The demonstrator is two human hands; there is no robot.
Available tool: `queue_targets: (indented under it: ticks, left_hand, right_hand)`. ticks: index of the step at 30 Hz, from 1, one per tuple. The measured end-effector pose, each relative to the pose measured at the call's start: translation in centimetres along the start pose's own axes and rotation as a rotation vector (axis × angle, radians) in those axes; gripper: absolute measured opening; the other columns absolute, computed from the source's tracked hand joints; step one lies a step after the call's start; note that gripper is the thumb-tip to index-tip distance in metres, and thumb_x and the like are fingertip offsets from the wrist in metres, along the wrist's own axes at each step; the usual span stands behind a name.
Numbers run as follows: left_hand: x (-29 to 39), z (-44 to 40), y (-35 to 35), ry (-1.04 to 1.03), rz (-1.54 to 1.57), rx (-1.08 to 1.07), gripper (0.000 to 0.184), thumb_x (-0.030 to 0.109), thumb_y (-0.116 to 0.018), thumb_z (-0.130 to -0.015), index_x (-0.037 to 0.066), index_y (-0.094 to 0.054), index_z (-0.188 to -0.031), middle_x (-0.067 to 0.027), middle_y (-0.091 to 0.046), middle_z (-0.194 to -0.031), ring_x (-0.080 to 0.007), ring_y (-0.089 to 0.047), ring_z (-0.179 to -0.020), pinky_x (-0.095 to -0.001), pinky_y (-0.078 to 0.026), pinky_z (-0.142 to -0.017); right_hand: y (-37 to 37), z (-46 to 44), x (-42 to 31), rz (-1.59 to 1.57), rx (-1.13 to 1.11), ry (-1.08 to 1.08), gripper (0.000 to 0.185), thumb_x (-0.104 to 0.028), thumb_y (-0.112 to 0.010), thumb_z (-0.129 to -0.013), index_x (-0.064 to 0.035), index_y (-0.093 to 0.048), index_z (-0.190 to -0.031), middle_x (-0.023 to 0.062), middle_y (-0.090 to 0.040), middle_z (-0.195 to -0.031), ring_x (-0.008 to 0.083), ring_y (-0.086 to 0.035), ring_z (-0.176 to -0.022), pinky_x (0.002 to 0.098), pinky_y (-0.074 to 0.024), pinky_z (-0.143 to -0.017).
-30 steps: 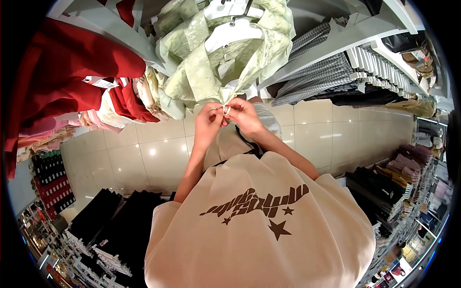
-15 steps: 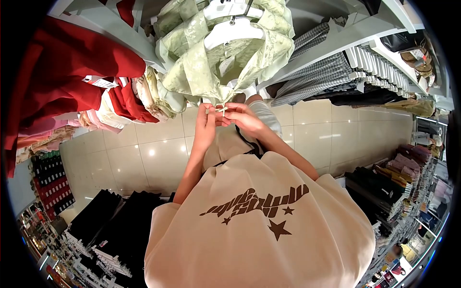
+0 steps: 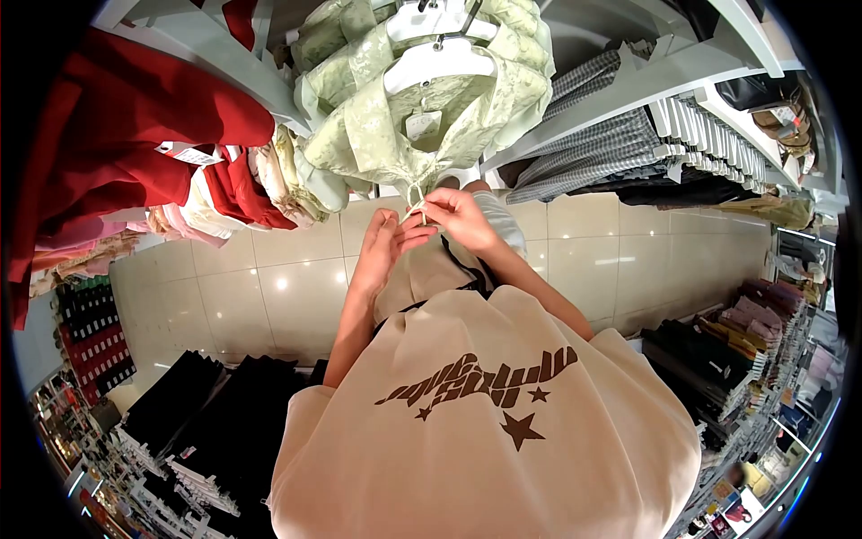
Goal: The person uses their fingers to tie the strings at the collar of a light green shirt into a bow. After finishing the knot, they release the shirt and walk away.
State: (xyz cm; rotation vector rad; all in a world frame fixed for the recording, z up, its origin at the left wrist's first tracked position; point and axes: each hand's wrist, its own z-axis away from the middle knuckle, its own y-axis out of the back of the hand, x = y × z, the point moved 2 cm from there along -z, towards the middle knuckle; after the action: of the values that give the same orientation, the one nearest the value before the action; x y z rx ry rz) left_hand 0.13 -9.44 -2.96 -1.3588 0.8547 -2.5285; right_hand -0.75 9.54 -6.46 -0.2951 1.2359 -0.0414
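Observation:
A pale green patterned blouse (image 3: 359, 135) hangs on a white hanger (image 3: 440, 67) in front of me, with more of the same green garments behind it. Thin pale tie strings (image 3: 416, 208) come down from the front of its neckline. My left hand (image 3: 384, 238) pinches a string from the left, its lower fingers stretched out under the strings. From the right, my right hand (image 3: 456, 217) grips the strings between thumb and fingers, just below the gathered fabric. A white tag (image 3: 424, 124) shows inside the neckline.
Red garments (image 3: 162, 117) hang at the left, beside cream and pink ones. Grey checked clothes (image 3: 593, 148) hang at the right on white hangers. Black clothes (image 3: 224, 422) hang low at the left, and dark folded-looking garments (image 3: 691, 350) at the lower right. Glossy tiles (image 3: 296, 269) cover the floor.
My hands have shifted slightly apart and the left one has dropped a little. The small knot-like bundle of string between them now looks looser and longer.

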Motion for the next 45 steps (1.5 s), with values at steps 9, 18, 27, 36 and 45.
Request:
queue_targets:
  ticks: [9, 18, 27, 36, 45]
  left_hand:
    - [-0.4, 0.9, 5.2, -0.128, -0.128, 0.193, 0.016, 0.016, -0.050, -0.111, 0.007, -0.052, -0.099, -0.0142, -0.072, -0.093, -0.0177, -0.065, -0.074, -0.0292, -0.051, -0.066]
    - [1.8, -0.6, 4.1, -0.105, -0.619, 0.040, 0.014, -0.006, -0.052, -0.093, 0.002, -0.060, -0.101, -0.0059, -0.065, -0.078, -0.0132, -0.064, -0.067, -0.0267, -0.049, -0.060]
    - [3.9, -1.8, 8.2, -0.236, -0.809, 0.204, 0.008, -0.003, -0.055, -0.093, -0.002, -0.062, -0.094, -0.0088, -0.069, -0.081, -0.0157, -0.073, -0.078, -0.0299, -0.056, -0.070]
    - [5.4, -2.0, -2.2, -0.611, -1.140, 0.059, 0.024, 0.002, -0.064, -0.096, -0.001, -0.065, -0.119, -0.0149, -0.075, -0.108, -0.0255, -0.077, -0.099, -0.0379, -0.058, -0.086]
    - [2.4, -3.4, -1.6, -0.350, -0.869, 0.118, 0.010, 0.005, -0.061, -0.103, -0.001, -0.063, -0.110, -0.0031, -0.061, -0.076, -0.0054, -0.050, -0.067, -0.0253, -0.045, -0.060]
  right_hand:
    - [0.1, -0.2, -0.4, -0.250, -0.028, -0.095, 0.013, -0.012, -0.057, -0.108, 0.0004, -0.061, -0.106, 0.0021, -0.061, -0.078, 0.0091, -0.052, -0.064, 0.0280, -0.0423, -0.057]
    - [-0.2, -0.4, -1.1, 0.097, 0.031, -0.006, 0.020, -0.018, -0.072, -0.102, -0.0010, -0.067, -0.110, -0.0046, -0.056, -0.063, 0.0032, -0.043, -0.055, 0.0275, -0.0341, -0.051]
    - [0.4, -0.5, -1.5, 0.173, 0.131, 0.071, 0.014, -0.013, -0.075, -0.099, -0.0002, -0.072, -0.103, -0.0066, -0.057, -0.060, 0.0007, -0.039, -0.056, 0.0260, -0.0303, -0.050]
    - [0.4, -0.4, -1.2, 0.085, 0.099, 0.120, 0.008, -0.004, -0.070, -0.099, 0.0013, -0.072, -0.104, -0.0085, -0.057, -0.064, -0.0005, -0.039, -0.058, 0.0247, -0.0307, -0.052]
    - [0.3, -0.7, -0.9, 0.010, 0.198, 0.114, 0.015, -0.012, -0.075, -0.099, 0.0019, -0.074, -0.102, -0.0059, -0.062, -0.067, -0.0009, -0.044, -0.060, 0.0231, -0.0304, -0.050]
